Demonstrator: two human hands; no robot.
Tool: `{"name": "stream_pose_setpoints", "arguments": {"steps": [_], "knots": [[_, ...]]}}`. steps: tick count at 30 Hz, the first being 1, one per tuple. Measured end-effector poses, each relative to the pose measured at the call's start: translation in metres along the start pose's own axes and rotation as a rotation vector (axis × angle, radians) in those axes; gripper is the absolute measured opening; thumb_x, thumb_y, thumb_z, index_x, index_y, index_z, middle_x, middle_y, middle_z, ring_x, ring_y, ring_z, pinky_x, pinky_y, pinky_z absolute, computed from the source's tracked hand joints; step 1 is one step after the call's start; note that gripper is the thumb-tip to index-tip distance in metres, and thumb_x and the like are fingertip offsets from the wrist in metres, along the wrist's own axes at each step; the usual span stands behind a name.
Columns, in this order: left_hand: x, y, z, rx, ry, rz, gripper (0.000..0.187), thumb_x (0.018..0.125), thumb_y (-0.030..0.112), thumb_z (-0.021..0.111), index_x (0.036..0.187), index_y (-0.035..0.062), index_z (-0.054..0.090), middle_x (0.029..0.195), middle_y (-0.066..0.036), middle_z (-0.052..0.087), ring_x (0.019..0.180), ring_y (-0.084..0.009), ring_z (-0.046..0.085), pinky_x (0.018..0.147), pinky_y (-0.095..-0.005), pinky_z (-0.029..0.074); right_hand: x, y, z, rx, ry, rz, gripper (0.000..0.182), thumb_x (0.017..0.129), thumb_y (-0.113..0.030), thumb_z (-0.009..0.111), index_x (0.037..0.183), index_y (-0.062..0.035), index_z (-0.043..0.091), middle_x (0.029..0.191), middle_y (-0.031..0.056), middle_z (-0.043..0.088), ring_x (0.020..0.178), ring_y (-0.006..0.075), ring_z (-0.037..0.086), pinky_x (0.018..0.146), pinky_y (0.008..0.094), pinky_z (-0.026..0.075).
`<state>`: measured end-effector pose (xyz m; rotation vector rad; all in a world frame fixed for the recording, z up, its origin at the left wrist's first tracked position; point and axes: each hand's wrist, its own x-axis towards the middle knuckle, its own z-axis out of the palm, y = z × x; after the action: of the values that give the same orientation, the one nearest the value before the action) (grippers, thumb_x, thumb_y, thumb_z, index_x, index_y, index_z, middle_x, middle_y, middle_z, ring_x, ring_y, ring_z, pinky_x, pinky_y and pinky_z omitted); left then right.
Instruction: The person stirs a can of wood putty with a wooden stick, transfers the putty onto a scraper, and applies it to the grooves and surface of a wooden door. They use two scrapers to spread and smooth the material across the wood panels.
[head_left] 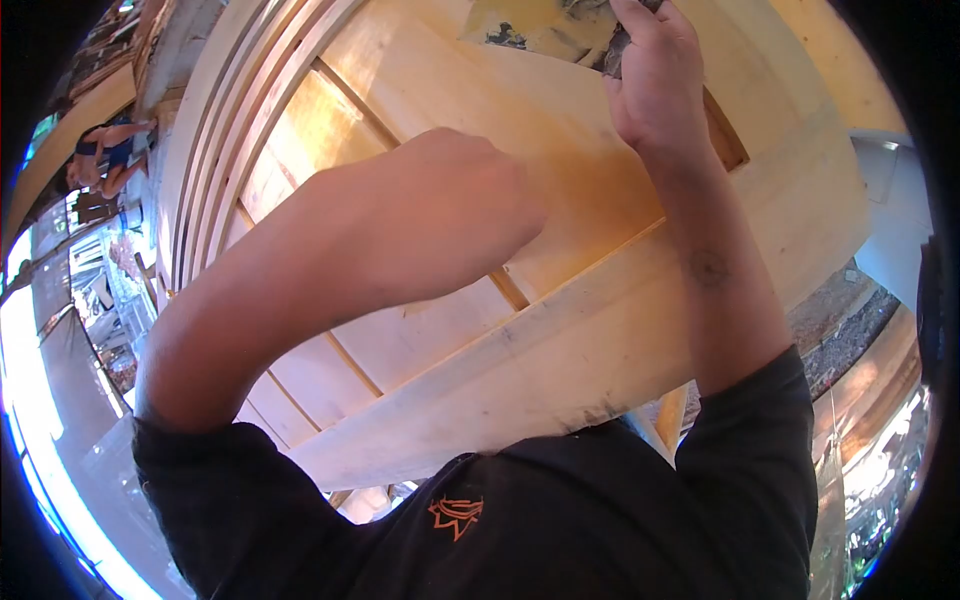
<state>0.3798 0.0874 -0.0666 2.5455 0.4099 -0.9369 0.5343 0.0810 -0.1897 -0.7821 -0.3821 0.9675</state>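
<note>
Wooden door (560,330) under hands, perhaps touching.

Bright warm daylight, blown-out glare at lower left, heavy fisheye distortion, dark vignetted corners.

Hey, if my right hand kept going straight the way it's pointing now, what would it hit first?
Probably the gray patch of filler on the wooden door panel; the right hand already presses a dark pad there, though the frame edge cuts off what lies beyond.
</note>
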Motion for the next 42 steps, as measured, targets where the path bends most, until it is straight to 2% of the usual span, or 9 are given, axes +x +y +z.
{"name": "stream_pose_setpoints", "arguments": {"steps": [19, 25, 27, 29, 31, 33, 35, 37, 42], "knots": [[0.072, 0.018, -0.014, 0.357, -0.555, -0.175, 0.031, 0.078, 0.003, 0.054, 0.106, 0.0103, 0.066, 0.103, -0.013, 0.065, 0.097, -0.0312, 0.062, 0.075, -0.0432, 0.052, 0.010, 0.002, -0.008, 0.035, 0.074, -0.088, 0.029, 0.094, -0.007, 0.038, 0.117, 0.0044, 0.054, 0.110, 0.0124, 0.062, 0.101, 0.0209, 0.061, 0.092, 0.0330, 0.046], [0.066, 0.014, -0.037, 0.436, -0.724, 0.042, 0.018, 0.076, 0.009, 0.061, 0.092, 0.0057, 0.069, 0.097, -0.012, 0.065, 0.087, -0.0305, 0.062, 0.073, -0.0414, 0.051, 0.008, 0.001, -0.009, 0.027, 0.041, -0.063, 0.030, 0.095, -0.007, 0.038, 0.117, 0.0044, 0.054, 0.111, 0.0127, 0.062, 0.099, 0.0209, 0.061, 0.092, 0.0335, 0.047], [0.031, -0.001, -0.054, 0.266, -0.480, -0.078, 0.011, 0.075, 0.005, 0.064, 0.084, 0.0034, 0.070, 0.092, -0.010, 0.065, 0.079, -0.0287, 0.063, 0.072, -0.0379, 0.052, 0.006, 0.003, -0.011, 0.012, 0.011, -0.026, 0.029, 0.095, -0.008, 0.038, 0.116, 0.0045, 0.054, 0.110, 0.0124, 0.062, 0.097, 0.0202, 0.062, 0.090, 0.0328, 0.048], [-0.030, -0.039, -0.062, 0.056, 0.068, 0.132, 0.015, 0.076, -0.002, 0.062, 0.089, 0.0014, 0.068, 0.087, -0.010, 0.065, 0.076, -0.0270, 0.064, 0.073, -0.0351, 0.053, 0.003, 0.000, -0.009, 0.000, -0.041, 0.041, 0.029, 0.095, -0.008, 0.039, 0.115, 0.0044, 0.054, 0.109, 0.0119, 0.062, 0.095, 0.0191, 0.063, 0.088, 0.0317, 0.049], [-0.085, -0.055, -0.069, -0.233, 0.329, 0.095, 0.024, 0.078, -0.004, 0.062, 0.101, -0.0004, 0.066, 0.096, -0.011, 0.067, 0.085, -0.0233, 0.066, 0.080, -0.0335, 0.053, 0.003, 0.005, -0.015, -0.071, -0.003, 0.125, 0.025, 0.095, -0.010, 0.045, 0.113, 0.0038, 0.055, 0.105, 0.0099, 0.063, 0.090, 0.0181, 0.064, 0.084, 0.0315, 0.051], [-0.137, -0.069, -0.054, -0.324, 0.656, -0.043, 0.029, 0.083, 0.004, 0.066, 0.111, 0.0011, 0.066, 0.099, -0.012, 0.069, 0.084, -0.0179, 0.066, 0.081, -0.0277, 0.053, -0.003, 0.001, -0.007, -0.071, -0.020, 0.196, 0.023, 0.095, -0.012, 0.047, 0.110, 0.0031, 0.056, 0.100, 0.0080, 0.064, 0.086, 0.0156, 0.063, 0.078, 0.0300, 0.052], [-0.166, -0.047, -0.002, -0.545, 1.136, -0.420, 0.030, 0.086, 0.007, 0.065, 0.115, -0.0005, 0.064, 0.103, -0.010, 0.068, 0.091, -0.0156, 0.064, 0.085, -0.0272, 0.052, -0.025, -0.011, 0.017, 0.001, -0.091, 0.256, 0.022, 0.095, -0.013, 0.047, 0.108, 0.0022, 0.057, 0.093, 0.0061, 0.063, 0.083, 0.0115, 0.062, 0.072, 0.0275, 0.053], [-0.160, -0.036, 0.065, -0.840, 1.370, -0.580, 0.032, 0.087, 0.009, 0.066, 0.118, -0.0004, 0.063, 0.105, -0.010, 0.067, 0.094, -0.0147, 0.063, 0.087, -0.0274, 0.050, -0.040, -0.008, 0.018, 0.038, -0.210, 0.324, 0.028, 0.097, -0.012, 0.044, 0.119, 0.0045, 0.050, 0.104, 0.0123, 0.063, 0.095, 0.0175, 0.064, 0.082, 0.0318, 0.055], [-0.133, 0.035, 0.133, -0.684, 1.700, -0.494, 0.032, 0.090, 0.004, 0.058, 0.121, -0.0050, 0.057, 0.113, -0.017, 0.062, 0.103, -0.0226, 0.059, 0.091, -0.0331, 0.046, -0.104, -0.027, 0.056, 0.149, -0.332, 0.533, 0.030, 0.098, -0.012, 0.041, 0.122, 0.0042, 0.047, 0.112, 0.0140, 0.060, 0.098, 0.0192, 0.064, 0.085, 0.0325, 0.055]]}}
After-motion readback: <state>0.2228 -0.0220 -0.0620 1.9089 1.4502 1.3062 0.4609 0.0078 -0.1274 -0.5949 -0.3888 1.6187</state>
